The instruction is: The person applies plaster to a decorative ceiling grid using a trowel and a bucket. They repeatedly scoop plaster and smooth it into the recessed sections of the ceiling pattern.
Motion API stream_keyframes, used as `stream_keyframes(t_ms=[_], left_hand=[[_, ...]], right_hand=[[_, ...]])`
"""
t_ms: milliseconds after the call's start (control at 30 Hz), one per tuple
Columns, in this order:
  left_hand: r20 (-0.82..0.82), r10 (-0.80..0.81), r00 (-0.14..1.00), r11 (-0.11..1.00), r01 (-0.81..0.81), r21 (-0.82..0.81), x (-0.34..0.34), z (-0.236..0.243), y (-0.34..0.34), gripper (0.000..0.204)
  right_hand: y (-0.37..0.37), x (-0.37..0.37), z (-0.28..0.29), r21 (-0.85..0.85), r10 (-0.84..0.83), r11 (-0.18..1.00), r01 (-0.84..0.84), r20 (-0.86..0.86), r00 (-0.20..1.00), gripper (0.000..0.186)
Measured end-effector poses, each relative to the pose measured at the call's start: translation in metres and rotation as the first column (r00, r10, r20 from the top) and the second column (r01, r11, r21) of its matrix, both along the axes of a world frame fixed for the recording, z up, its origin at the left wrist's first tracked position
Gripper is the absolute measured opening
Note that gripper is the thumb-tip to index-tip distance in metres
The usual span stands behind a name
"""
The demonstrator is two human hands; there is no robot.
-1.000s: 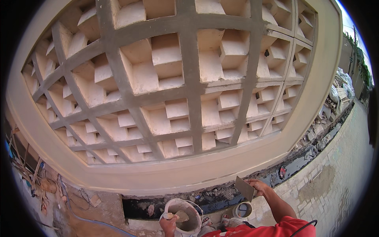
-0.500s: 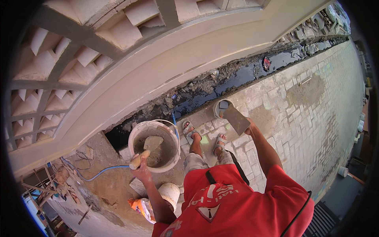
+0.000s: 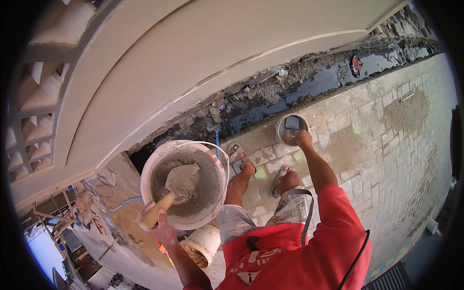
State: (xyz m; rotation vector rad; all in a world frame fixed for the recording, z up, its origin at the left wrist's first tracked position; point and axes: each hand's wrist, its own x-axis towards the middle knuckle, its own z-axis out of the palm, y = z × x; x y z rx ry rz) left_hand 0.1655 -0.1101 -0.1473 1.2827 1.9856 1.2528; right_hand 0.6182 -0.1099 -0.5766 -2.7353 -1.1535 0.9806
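Observation:
My left hand grips the wooden handle of a trowel. The trowel's blade, coated in grey mortar, rests inside a large pale bucket with a wire handle. My right hand is closed at the rim of a small round bucket on the paving. It appears to hold a flat rectangular plastering float, lowered into that bucket and mostly hidden. A grey rectangular piece shows in the same bucket.
A smooth plastered wall with openwork blocks rises along the far left. Below it runs a ditch of dark water. A white bucket stands beside my left forearm. Pavers extend right, and a blue hose lies left.
My right hand has lowered the float from above the paving into the small bucket. My left hand keeps the trowel in the mortar bucket. The view has tilted and come nearer to the buckets.

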Motion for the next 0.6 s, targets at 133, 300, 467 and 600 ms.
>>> stream_keyframes(t_ms=[133, 300, 467, 600], left_hand=[[0.081, 0.003, 0.997, 0.998, -0.008, 0.068, -0.014, -0.032, -0.003, 0.038], [0.125, 0.028, 0.992, 0.999, -0.031, 0.026, -0.012, -0.05, -0.026, 0.037], [-0.022, 0.046, 0.999, 0.996, -0.048, -0.069, -0.004, 0.005, -0.022, 0.022], [-0.242, 0.029, 0.97, 0.973, -0.083, -0.215, -0.003, 0.069, -0.033, 0.028]], right_hand=[[0.016, -0.009, -0.06, -0.12, 0.135, 0.986, -0.12, 0.132, 0.982, 0.019], [-0.002, -0.015, -0.097, -0.051, 0.045, 0.998, -0.038, 0.142, 0.989, 0.03], [-0.008, -0.012, -0.09, -0.024, 0.013, 1.0, -0.013, 0.006, 1.0, 0.042], [-0.02, 0.044, -0.013, 0.102, 0.023, 0.995, 0.007, -0.283, 0.959, 0.046]])
